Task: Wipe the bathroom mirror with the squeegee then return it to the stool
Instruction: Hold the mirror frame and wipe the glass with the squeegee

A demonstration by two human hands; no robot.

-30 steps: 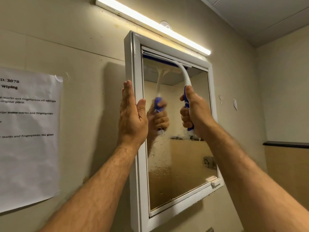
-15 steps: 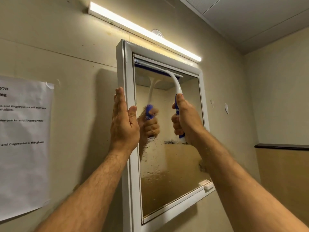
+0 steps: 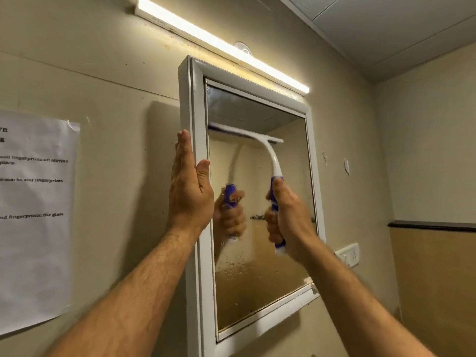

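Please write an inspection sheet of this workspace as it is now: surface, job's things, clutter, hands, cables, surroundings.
Surface: white-framed wall mirror; water droplets on lower glass, upper glass looks clearer.
Job's things: white squeegee with blue grip, blade across the glass about a quarter of the way down; stool not in view.
Clutter: nothing seen.
Hands: left hand flat against the frame's left edge, holding nothing; right hand closed on the squeegee grip.
Cables: nothing seen.
Surroundings: lit white tube light above the mirror; printed paper sheet on the wall at left; white wall socket at right.
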